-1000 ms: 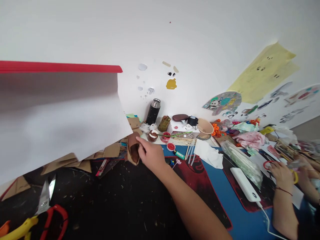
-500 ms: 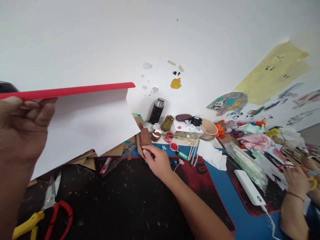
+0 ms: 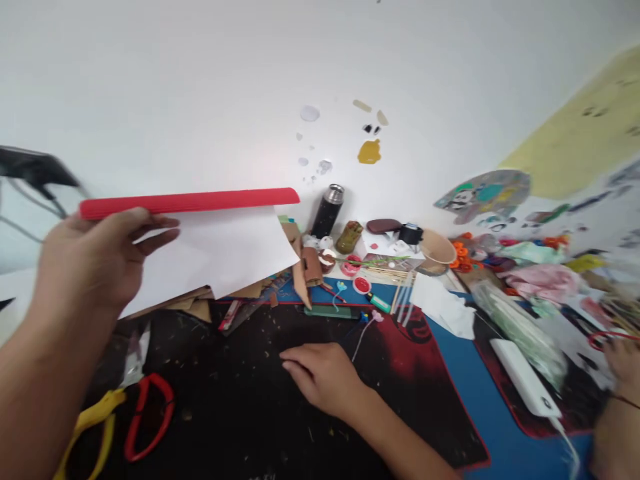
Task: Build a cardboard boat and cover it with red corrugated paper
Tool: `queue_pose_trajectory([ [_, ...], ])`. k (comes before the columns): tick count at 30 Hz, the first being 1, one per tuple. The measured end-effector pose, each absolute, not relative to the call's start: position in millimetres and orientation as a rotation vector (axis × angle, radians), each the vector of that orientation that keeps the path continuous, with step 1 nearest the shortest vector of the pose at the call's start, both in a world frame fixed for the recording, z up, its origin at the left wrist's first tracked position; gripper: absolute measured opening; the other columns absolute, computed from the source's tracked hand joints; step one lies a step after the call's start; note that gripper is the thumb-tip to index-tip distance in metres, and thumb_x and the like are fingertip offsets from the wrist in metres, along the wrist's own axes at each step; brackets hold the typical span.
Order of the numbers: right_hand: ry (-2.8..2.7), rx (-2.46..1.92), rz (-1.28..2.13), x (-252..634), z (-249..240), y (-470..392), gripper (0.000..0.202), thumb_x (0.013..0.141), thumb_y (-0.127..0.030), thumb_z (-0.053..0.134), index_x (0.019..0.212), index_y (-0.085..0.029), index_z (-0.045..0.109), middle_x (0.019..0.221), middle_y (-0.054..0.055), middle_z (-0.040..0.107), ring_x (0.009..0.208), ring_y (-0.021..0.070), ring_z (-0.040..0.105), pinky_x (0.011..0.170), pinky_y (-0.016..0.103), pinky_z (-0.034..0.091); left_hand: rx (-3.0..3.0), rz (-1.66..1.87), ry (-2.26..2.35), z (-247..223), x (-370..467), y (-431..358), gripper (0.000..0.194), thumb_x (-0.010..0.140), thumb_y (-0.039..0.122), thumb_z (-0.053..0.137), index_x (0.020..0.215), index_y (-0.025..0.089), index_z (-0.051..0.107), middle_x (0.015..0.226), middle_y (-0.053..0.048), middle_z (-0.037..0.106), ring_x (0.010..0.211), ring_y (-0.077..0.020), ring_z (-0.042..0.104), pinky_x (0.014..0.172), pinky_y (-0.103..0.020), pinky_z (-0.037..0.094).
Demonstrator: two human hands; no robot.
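Clamping the left end of the red strip [image 3: 200, 201], the left hand [image 3: 97, 263] holds it raised, white paper [image 3: 225, 247] showing below; the right hand [image 3: 327, 380], over the black mat [image 3: 230, 400], curls its fingers (around anything or not, I cannot tell), scissors [image 3: 133, 373] to its left.

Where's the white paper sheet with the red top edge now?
In the head view's left half: the left hand grips the white paper sheet by its red edge, above the brown cardboard pieces and left of the black cylindrical flask.
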State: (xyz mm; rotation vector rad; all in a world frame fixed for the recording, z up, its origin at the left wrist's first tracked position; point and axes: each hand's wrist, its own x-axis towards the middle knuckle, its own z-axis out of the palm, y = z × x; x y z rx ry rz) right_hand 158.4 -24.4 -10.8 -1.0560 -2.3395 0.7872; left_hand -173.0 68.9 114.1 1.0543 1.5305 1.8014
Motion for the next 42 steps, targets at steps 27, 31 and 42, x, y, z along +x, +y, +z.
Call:
queue_pose_trajectory([
  [27,-3.042,-0.248,0.389,-30.2,5.7,-63.5,0.032,0.118,-0.022,0.046,0.118,-0.017,0.077,0.117,0.012,0.078,0.097,0.0258,0.077,0.078,0.039,0.065,0.813,1.773,1.217,104.2,-183.8,83.5,0.01,0.078,0.02,0.082,0.07,0.018,0.075,0.074,-0.007,0.077,0.077,-0.0206,0.075,0.078,-0.038,0.062],
  [31,-3.099,-0.247,0.438,-12.4,8.7,-57.8,0.025,0.115,-0.023,0.053,0.116,-0.02,0.078,0.112,0.008,0.077,0.097,0.0243,0.076,0.079,0.038,0.064,0.809,1.762,1.213,98.2,-184.0,81.6,0.01,0.078,0.021,0.082,0.071,0.018,0.076,0.074,-0.007,0.078,0.078,-0.0206,0.075,0.075,-0.036,0.062],
  [42,-2.955,-0.655,0.834,115.8,10.1,-58.6,0.02,0.102,-0.019,0.067,0.116,-0.02,0.08,0.098,0.003,0.083,0.088,0.0211,0.071,0.085,0.033,0.055,0.8,1.725,1.193,83.0,-177.2,81.3,0.012,0.077,0.026,0.087,0.079,0.018,0.078,0.078,-0.008,0.079,0.08,-0.0215,0.075,0.077,-0.038,0.062],
])
